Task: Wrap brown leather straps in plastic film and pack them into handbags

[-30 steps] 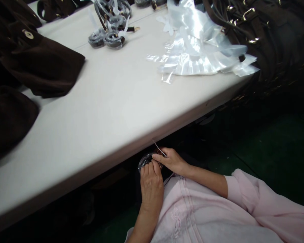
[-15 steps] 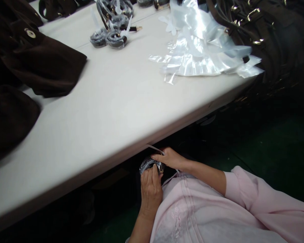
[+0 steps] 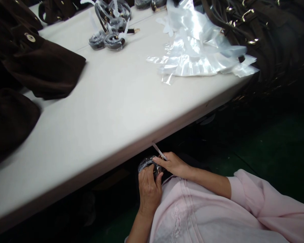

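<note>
The wrapped coil [image 3: 145, 163], a dark loop in shiny clear film, is held between both hands at six o'clock from the middle of the view, just off the near edge of the worktop [image 3: 91, 111] and in front of the wearer's body.

The left hand [image 3: 150, 189] comes up from six o'clock, back upward, its fingers curled closely over the coil's near side and its thumb bent in at about one o'clock of that hand. The right hand [image 3: 171, 164] reaches in from four o'clock, closed on the coil's right side: its thumb lies across the top, while the other fingers are mostly hidden. A narrow white strip [image 3: 159, 150] juts from the right hand towards eleven o'clock, its tip meeting the worktop's edge in the view; whether it touches there, I cannot tell.

On the worktop, more film-wrapped coils [image 3: 114, 42] sit at eleven o'clock, some with white ties standing up. Clear plastic bags [image 3: 192, 57] lie fanned at one o'clock, next to a heap of dark straps [image 3: 255, 23] with gold-coloured fittings at two o'clock. A dark brown bag [image 3: 50, 64] with a pale round fitting lies at ten o'clock.
</note>
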`<state>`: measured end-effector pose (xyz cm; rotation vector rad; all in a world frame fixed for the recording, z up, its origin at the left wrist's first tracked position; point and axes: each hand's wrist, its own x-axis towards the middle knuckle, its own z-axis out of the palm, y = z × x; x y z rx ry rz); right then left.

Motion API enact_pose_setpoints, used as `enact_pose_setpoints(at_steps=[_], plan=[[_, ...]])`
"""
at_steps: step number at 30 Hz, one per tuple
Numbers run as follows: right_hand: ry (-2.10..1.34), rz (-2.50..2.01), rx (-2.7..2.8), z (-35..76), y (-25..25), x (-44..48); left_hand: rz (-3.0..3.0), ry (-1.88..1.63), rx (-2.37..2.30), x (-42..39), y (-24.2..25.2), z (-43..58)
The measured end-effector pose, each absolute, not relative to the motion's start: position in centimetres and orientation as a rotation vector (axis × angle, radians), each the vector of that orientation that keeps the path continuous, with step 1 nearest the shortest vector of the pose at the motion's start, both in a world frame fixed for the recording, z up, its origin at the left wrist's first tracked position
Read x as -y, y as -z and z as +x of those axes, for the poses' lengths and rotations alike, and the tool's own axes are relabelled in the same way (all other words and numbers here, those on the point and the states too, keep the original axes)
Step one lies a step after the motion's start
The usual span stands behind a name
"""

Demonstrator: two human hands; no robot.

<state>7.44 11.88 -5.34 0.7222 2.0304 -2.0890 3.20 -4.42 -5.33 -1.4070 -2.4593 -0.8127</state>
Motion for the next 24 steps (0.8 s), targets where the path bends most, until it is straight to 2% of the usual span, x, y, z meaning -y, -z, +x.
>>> enact_pose_setpoints(at_steps=[8,17,24], plan=[[2.298,0.732,-1.773,8.0,4.2,-11.3,-1.295,1.069,2.581,4.5,4.5,3.7],[2.508,0.807,-1.694,7.5,5.0,-11.0,-1.178,1.028,2.703,4.2,4.3,3.6],[2.534,0.704,-1.615,7.1,4.3,-11.1,-1.105,1.08,2.814,4.0,3.6,2.7]])
